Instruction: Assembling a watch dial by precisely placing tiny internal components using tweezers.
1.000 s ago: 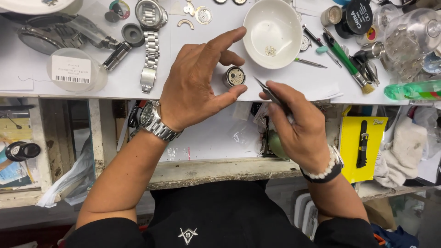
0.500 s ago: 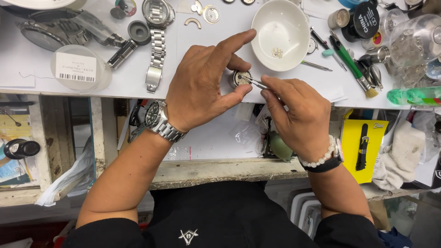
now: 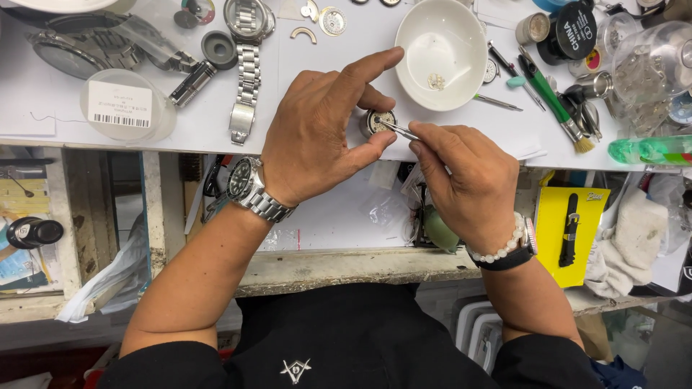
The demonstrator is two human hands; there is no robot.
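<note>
My left hand (image 3: 324, 130) grips a small round watch movement (image 3: 376, 122) between thumb and fingers, resting it on the white bench top (image 3: 216, 130). The index finger stretches out toward the white bowl (image 3: 440, 54). My right hand (image 3: 468, 184) pinches thin metal tweezers (image 3: 398, 130) whose tip touches the face of the movement. A steel wristwatch sits on my left wrist, and a bead bracelet and dark band on my right.
The bowl holds tiny parts. A steel watch with bracelet (image 3: 246, 65), a clear round lid with a label (image 3: 122, 108), a green-handled brush (image 3: 551, 101), small jars and loose parts crowd the bench. Below are an open drawer, a yellow card (image 3: 569, 230) and a white cloth (image 3: 631, 238).
My right hand came up from below the bench edge and brought the tweezers' tip onto the movement. The left hand kept its hold, shifting only slightly.
</note>
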